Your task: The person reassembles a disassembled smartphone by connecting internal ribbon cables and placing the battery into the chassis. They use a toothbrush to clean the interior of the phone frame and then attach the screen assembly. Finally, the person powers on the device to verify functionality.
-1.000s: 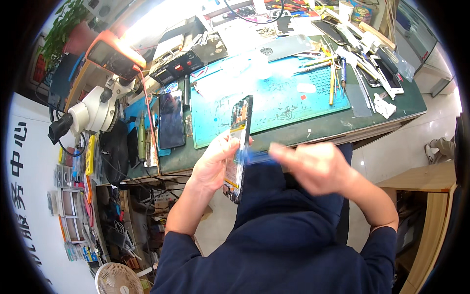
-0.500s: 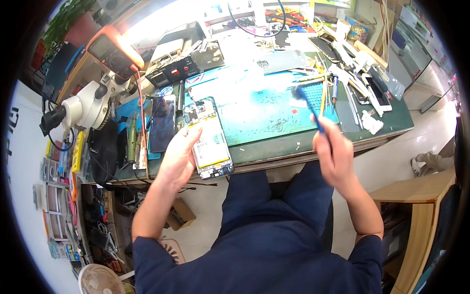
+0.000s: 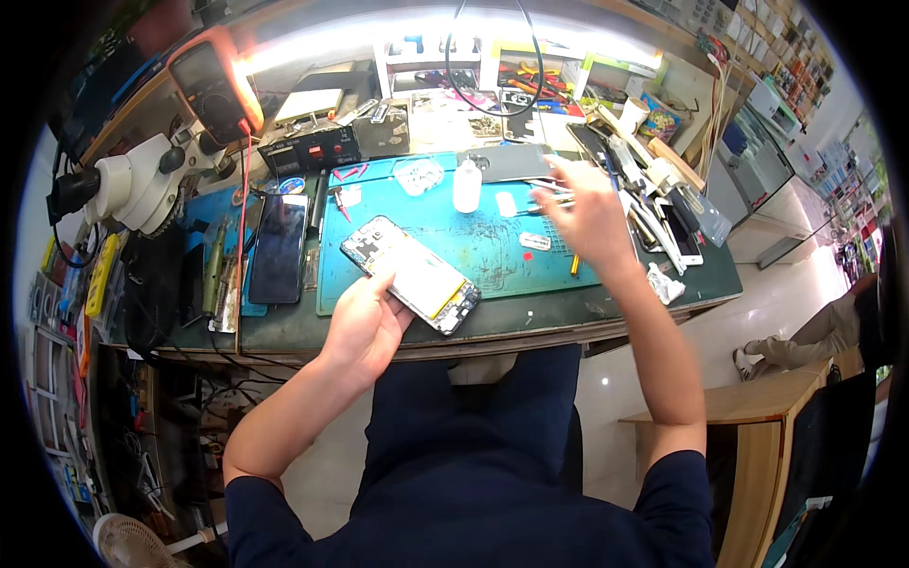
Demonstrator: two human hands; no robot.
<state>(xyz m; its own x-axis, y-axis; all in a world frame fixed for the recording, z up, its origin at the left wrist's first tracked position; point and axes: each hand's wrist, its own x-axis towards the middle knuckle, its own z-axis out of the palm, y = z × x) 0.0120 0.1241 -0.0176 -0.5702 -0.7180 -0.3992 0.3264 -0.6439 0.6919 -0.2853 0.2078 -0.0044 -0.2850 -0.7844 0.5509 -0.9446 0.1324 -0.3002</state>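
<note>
My left hand (image 3: 365, 327) is closed around the lower left edge of an opened smartphone (image 3: 417, 275), over the mat's front edge. The phone lies tilted in the hand with its insides facing up: a white battery edged in yellow and bare circuit boards at both ends. Toward the back right of the blue repair mat (image 3: 379, 204), my right hand (image 3: 592, 213) hovers over several thin tools (image 3: 554, 194). Its fingers are blurred, and I cannot tell if they grip one. A white bottle (image 3: 467, 186) stands on the mat near a dark phone back panel (image 3: 502, 163).
Left of the mat lies a dark-screened phone (image 3: 279, 248), behind which are a power supply box (image 3: 312, 147) and an orange multimeter (image 3: 213, 85). A white microscope (image 3: 133, 185) juts in at far left. Tools and a white phone (image 3: 682, 237) crowd the right side.
My right hand has moved forward and left to the tools; the blue brush it held is no longer clearly visible. My left hand has turned the phone, its top now pointing further left.
</note>
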